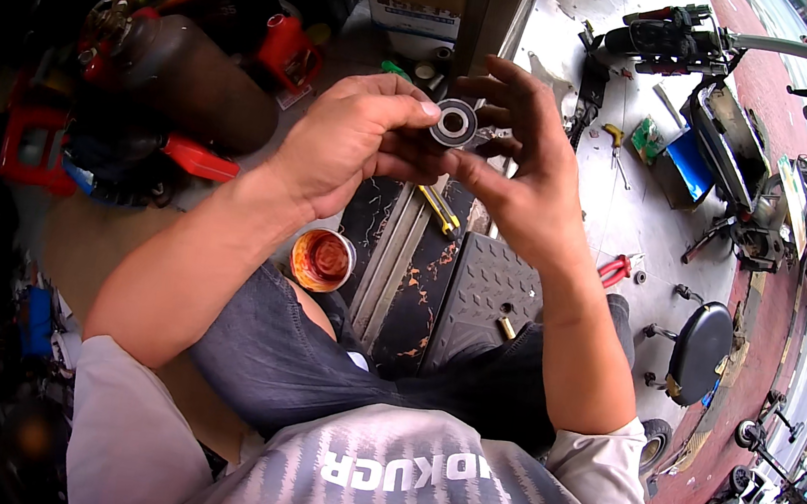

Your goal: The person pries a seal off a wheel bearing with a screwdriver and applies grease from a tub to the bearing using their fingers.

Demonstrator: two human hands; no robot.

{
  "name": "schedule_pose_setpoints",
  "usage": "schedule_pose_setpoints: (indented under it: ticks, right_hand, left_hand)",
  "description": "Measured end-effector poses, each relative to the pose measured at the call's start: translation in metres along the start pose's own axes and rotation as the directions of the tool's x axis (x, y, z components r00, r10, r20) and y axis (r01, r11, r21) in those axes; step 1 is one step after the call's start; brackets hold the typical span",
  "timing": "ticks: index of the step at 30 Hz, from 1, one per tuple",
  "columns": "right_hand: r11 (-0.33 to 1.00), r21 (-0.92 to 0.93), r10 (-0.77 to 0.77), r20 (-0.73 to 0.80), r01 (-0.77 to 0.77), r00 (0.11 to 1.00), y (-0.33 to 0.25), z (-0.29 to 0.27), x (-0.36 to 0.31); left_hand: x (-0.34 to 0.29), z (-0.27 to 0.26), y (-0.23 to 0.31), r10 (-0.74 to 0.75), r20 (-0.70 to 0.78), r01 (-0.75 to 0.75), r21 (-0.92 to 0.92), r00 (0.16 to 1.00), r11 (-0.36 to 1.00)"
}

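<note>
Pale grey floor spreads along the right, its outer edge meeting red paving. At the far left stands a dark cylindrical tank, rust-brown in places. Dark, paint-chipped sill with metal rails runs down the middle; against its right edge lies a black ramp with a raised tread pattern. Near the floor's outer edge sits a stool with a round black seat.

Both hands are raised above the sill's far end. The left hand is narrowed into a pinch, thumb on top and fingers beneath; the right hand is spread wide, its fingers curved well away from its thumb.

Just beside the sill's left edge is a round tub with red-brown contents. Farther out on the floor lies a yellow-handled screwdriver. Yellow and black, a cutter lies by the ramp's far left corner. Red-handled pliers rest on the floor beyond the ramp's right edge.

Held in the left pinch, ring face up, is a bearing; whether the right thumb touches it, I cannot tell. Smallest, a brass-coloured cylinder lies toward the ramp's near right corner, beside a hole.
</note>
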State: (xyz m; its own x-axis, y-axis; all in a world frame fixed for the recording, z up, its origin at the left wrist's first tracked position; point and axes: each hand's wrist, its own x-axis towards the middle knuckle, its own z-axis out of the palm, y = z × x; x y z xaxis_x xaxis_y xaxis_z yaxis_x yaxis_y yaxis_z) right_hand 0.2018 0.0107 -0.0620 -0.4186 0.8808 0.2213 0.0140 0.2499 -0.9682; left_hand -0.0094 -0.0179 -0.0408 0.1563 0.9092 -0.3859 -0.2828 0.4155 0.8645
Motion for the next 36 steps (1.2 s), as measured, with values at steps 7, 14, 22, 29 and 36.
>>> schedule_pose_setpoints:
  ticks: [7, 14, 22, 29, 36]
  right_hand:
    - [0.902, -0.332, -0.287, 0.014, 0.275, 0.958, 0.011, 0.0, -0.001]
    - [0.955, -0.121, -0.289, -0.158, 0.272, 0.944, 0.011, 0.0, 0.0]
    - [0.964, -0.122, -0.258, -0.183, 0.238, 0.949, -0.003, -0.014, 0.002]
    - [0.931, 0.354, 0.124, -0.087, -0.086, 0.988, -0.011, -0.018, -0.004]
    - [0.96, 0.068, -0.272, -0.027, 0.273, 0.962, -0.006, -0.017, -0.002]
  left_hand:
    - [0.004, -0.003, -0.005, -0.024, 0.045, 0.024, 0.018, 0.999, 1.0]
    - [0.005, 0.003, -0.005, -0.04, 0.241, 0.115, -0.304, 0.97, 0.946]
    - [-0.003, 0.009, -0.008, 0.089, 0.24, -0.032, -0.231, 0.967, 0.972]
    - [-0.013, 0.024, -0.006, 0.291, 0.141, -0.31, 0.139, 0.946, 0.941]
    - [-0.008, 0.011, -0.004, 0.05, 0.221, 0.013, -0.272, 0.974, 0.962]
